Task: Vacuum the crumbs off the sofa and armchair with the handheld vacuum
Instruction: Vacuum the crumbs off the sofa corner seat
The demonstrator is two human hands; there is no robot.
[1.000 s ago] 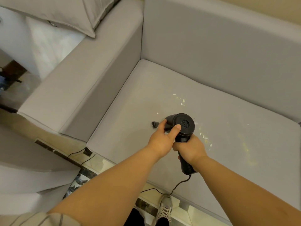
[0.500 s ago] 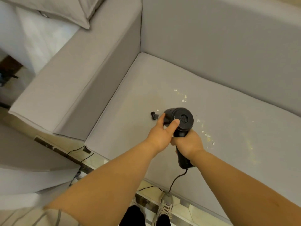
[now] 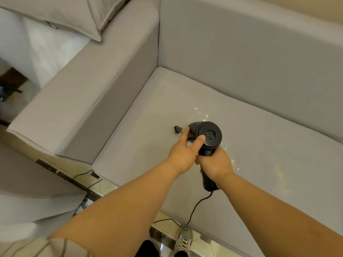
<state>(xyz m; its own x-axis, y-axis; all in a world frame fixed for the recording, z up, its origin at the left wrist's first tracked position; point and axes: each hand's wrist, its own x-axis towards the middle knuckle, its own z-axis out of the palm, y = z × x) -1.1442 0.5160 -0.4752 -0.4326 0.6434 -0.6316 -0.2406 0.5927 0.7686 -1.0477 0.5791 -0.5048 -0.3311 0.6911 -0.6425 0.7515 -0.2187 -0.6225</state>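
A black handheld vacuum hangs over the grey sofa seat, its round rear cap facing me. My right hand grips its handle from below. My left hand holds the vacuum's barrel, thumb on the cap's rim and fingers round the far side. The small black nozzle tip shows just left of my left hand, down at the seat. Pale crumbs lie on the cushion beyond the vacuum, and more crumbs lie to the right of my right hand.
The sofa's left armrest and backrest close in the seat corner. A grey pillow lies at the top left. The vacuum's black cord trails down to the tiled floor by my shoe. Another grey seat stands at the lower left.
The vacuum and both hands hold nearly the same spot over the seat. My view has shifted slightly between the frames.
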